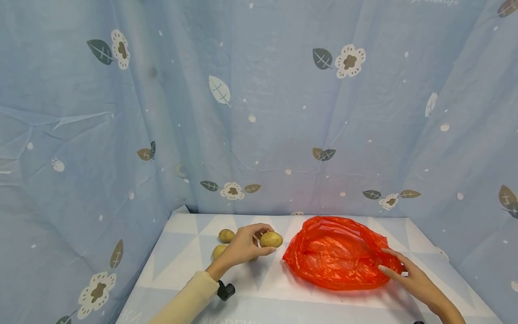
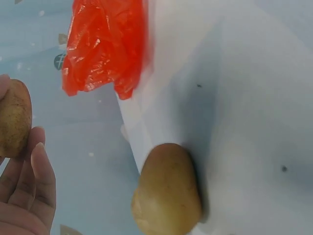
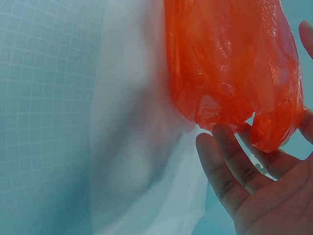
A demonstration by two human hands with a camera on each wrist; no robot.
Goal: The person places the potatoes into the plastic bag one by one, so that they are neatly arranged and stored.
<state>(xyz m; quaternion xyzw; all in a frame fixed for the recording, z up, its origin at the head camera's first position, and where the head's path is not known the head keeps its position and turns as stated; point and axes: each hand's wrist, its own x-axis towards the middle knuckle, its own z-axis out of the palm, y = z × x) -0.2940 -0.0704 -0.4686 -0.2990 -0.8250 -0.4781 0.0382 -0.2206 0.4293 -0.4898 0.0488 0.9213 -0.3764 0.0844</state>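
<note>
In the head view my left hand (image 1: 243,245) pinches a yellow-brown potato (image 1: 271,239) between thumb and fingers, above the table and just left of a red plastic bag (image 1: 336,258). The same potato (image 2: 14,120) shows at the edge of the left wrist view. The bag lies with its mouth spread wide, and its inner wall shows. At the bag's right side is my right hand (image 1: 413,276), touching the plastic with extended fingers. The right wrist view shows those fingers (image 3: 234,164) beneath the bag's edge (image 3: 220,110), with the thumb apart from them.
Two more potatoes, one farther back (image 1: 226,235) and one nearer (image 1: 219,251), lie on the white patterned table (image 1: 182,252) left of the bag, partly behind my left hand. A small black object (image 1: 225,291) is by the left sleeve. Blue printed curtains (image 1: 275,135) enclose the table.
</note>
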